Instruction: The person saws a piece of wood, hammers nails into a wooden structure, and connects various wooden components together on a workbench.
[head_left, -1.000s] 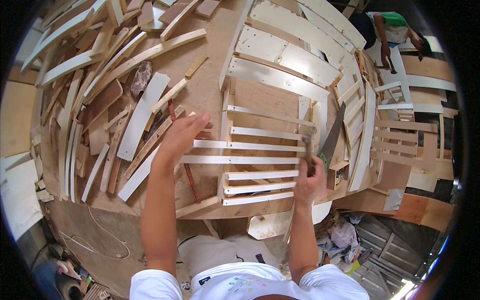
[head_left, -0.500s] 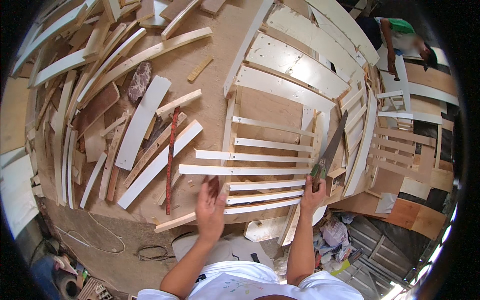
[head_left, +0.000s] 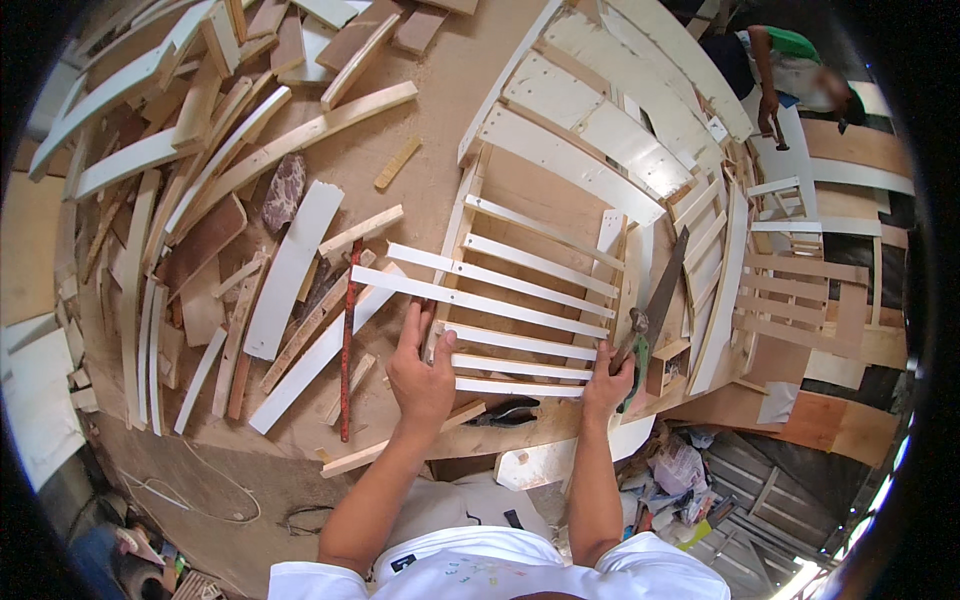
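Note:
A wooden frame with several white slats [head_left: 530, 307] lies in front of me, its slats sloping down toward the right. My left hand [head_left: 420, 372] grips the frame's left rail, thumb on the inner side and fingers outside. My right hand [head_left: 607, 382] is closed around the near right corner of the frame. Two of the slats stick out past the left rail. Just beyond my right hand lies a handsaw [head_left: 664, 290] with a green handle, and a metal tool head, perhaps a hammer's, shows beside it. Pliers [head_left: 507, 413] with dark handles lie below the nearest slat.
Offcuts and boards [head_left: 290, 275] are piled on the left of the worktable, with a red marked bar [head_left: 348, 350] beside them. White panelled frames [head_left: 575, 110] stretch away at the far right. A co-worker [head_left: 790, 75] holds a hammer at the upper right.
The slatted frame has turned, its left side shifting away from me. My left hand has closed on its rail; my right hand now grips its corner beside the saw. Pliers have come into view.

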